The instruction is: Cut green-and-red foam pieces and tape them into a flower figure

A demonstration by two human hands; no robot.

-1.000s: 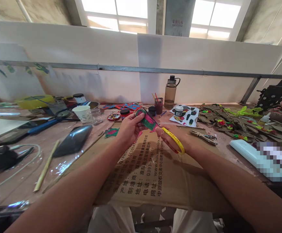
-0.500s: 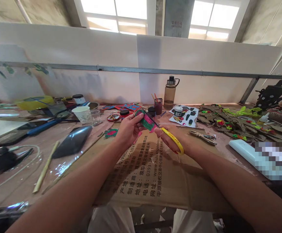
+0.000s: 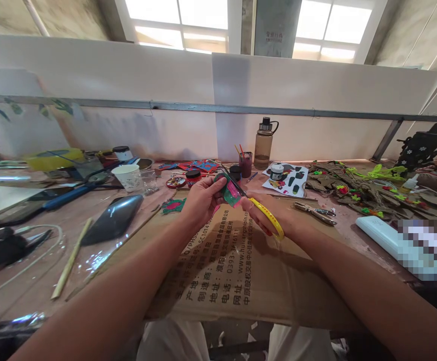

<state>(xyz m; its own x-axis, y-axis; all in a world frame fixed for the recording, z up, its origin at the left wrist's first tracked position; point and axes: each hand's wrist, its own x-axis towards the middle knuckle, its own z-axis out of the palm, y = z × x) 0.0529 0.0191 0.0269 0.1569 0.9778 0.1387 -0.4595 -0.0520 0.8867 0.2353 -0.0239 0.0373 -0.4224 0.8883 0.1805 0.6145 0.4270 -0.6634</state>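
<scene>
My left hand pinches a small green and pink painted piece, thumb on top, above the cardboard sheet. Yellow-handled scissors are gripped in my right hand, their dark blades pointing up and left along the piece's far edge. The lower fingers of my right hand are partly hidden behind the handle. Another green and pink cutout lies at the cardboard's upper left edge, just beyond my left wrist.
Behind my hands stand paint jars, a brush cup and a water bottle. A paper cup, dark phone-like slab and wooden stick are left. Pliers, a white box and knotted cords lie right.
The green and pink piece has turned and shifted slightly right in my left hand. The scissor blades now point more steeply upward, with their tips showing past the piece. My right hand has hardly moved.
</scene>
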